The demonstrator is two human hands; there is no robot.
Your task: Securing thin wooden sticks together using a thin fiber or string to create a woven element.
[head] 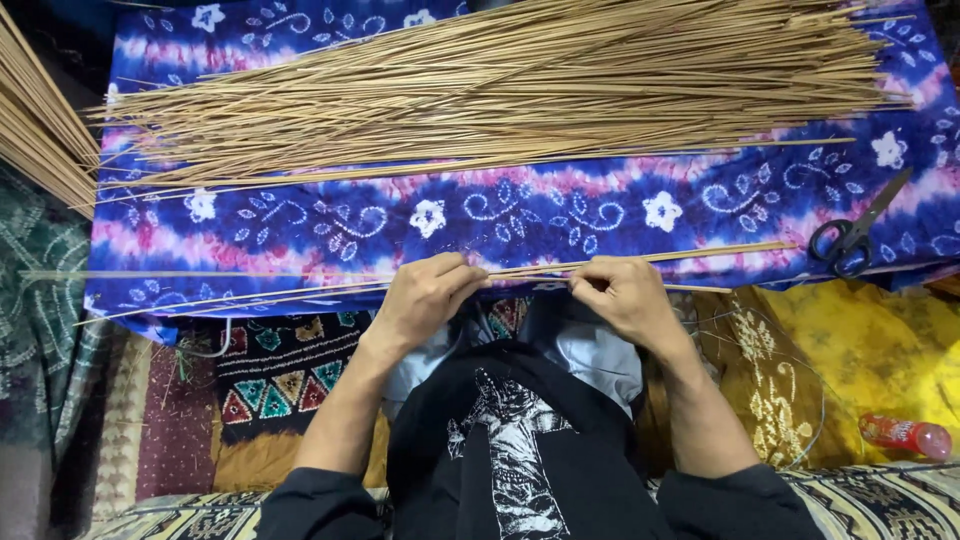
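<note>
head view shows the left hand (425, 295) and right hand (625, 295) with fingers pinched tight on thin sticks (700, 256). best to keep them flat and even over the blue cloth (560, 215).

Scissors (856, 240), red bottle (905, 435), yellow cloth (870, 350)

light: bright, even, from overhead | shadows: soft, faint beneath the hands | glare: none | focus: sharp centre | edges: wide-angle bowing, darker corners
</note>
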